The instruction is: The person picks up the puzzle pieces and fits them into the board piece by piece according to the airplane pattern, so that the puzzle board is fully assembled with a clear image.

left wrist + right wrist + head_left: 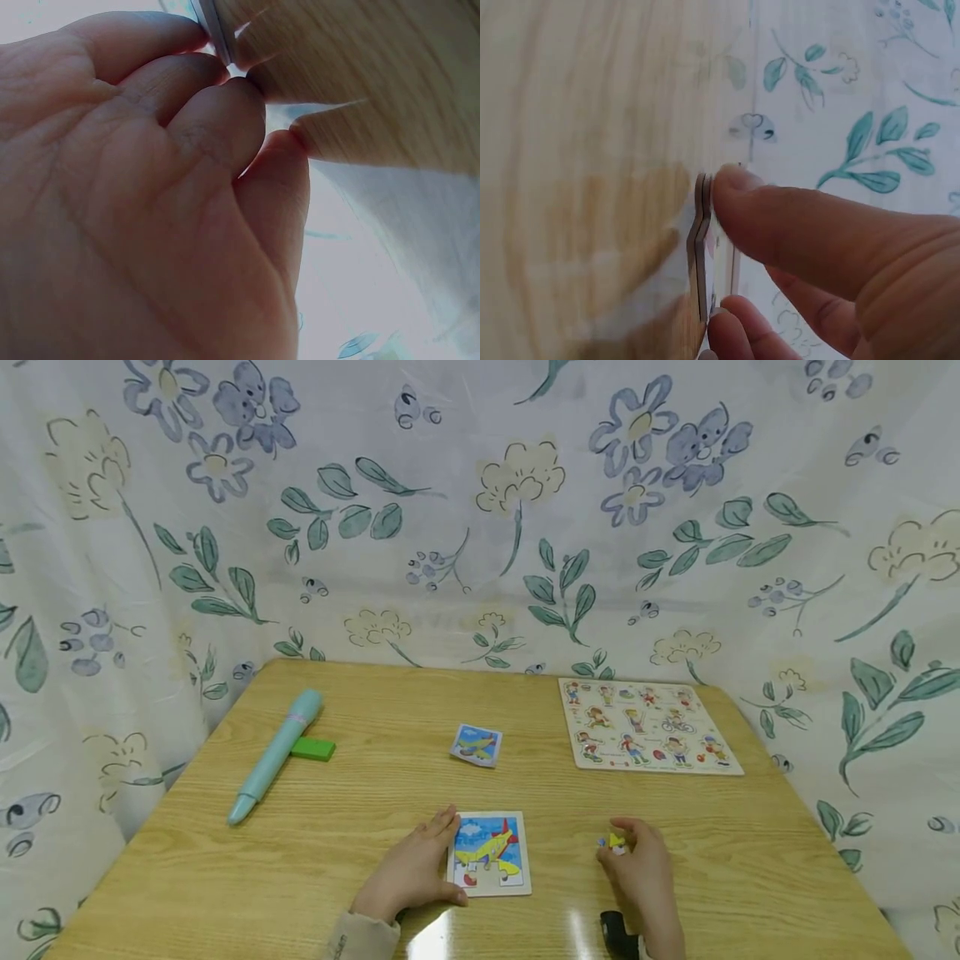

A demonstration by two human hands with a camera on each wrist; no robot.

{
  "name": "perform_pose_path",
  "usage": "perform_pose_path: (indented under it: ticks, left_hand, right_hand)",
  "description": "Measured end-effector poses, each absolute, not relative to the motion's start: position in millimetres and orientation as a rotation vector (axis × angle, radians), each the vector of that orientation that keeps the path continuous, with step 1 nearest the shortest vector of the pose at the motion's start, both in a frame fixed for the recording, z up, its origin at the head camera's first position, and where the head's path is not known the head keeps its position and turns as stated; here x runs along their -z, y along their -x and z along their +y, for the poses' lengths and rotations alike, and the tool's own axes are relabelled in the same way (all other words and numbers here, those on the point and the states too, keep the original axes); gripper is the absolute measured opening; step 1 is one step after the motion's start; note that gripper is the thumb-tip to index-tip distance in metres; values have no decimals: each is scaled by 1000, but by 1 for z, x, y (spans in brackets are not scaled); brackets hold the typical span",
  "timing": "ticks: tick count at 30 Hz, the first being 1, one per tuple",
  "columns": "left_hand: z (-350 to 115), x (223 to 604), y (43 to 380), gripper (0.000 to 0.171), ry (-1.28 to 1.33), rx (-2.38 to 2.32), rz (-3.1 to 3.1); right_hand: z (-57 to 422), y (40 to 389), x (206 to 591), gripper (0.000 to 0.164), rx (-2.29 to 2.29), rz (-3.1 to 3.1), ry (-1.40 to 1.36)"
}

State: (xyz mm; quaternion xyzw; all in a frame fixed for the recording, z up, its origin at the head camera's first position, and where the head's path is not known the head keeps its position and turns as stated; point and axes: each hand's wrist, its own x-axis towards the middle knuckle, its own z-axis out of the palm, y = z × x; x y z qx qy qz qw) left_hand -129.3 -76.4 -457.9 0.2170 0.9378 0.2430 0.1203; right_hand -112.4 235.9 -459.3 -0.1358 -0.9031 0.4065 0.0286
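Observation:
A small square jigsaw puzzle (pixel 487 839) with a yellow and red airplane lies near the front of the table. Bare board shows in a gap in its lower middle. My left hand (pixel 408 870) rests at the puzzle's left side, fingertips along that edge and thumb by the lower left corner. In the left wrist view the fingers (pixel 217 127) come down to the wood, touching the board's edge. Off to the right, my right hand (pixel 645 864) pinches a small puzzle piece (pixel 617 841) with yellow, blue and white on it. That piece (pixel 700 259) appears edge-on in the right wrist view, close over the table.
A picture card (pixel 476 746) of the same airplane lies behind the puzzle. At the back right is a wooden board (pixel 645 727) of figures. A turquoise pen-shaped object (pixel 276 756) lies at left, against a green block (pixel 313 748). A floral curtain (pixel 450 568) hangs behind the table.

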Motion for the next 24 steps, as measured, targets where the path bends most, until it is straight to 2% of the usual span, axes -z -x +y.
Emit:
perform_pose_path:
  ticks: [14, 24]
  left_hand:
    - [-77, 460, 130, 108, -632, -716, 2737]
    - [-76, 460, 130, 108, -630, -715, 2741]
  right_hand:
    - [235, 114, 459, 47, -1230, -2835, 391]
    - [234, 113, 459, 35, -1319, -2820, 374]
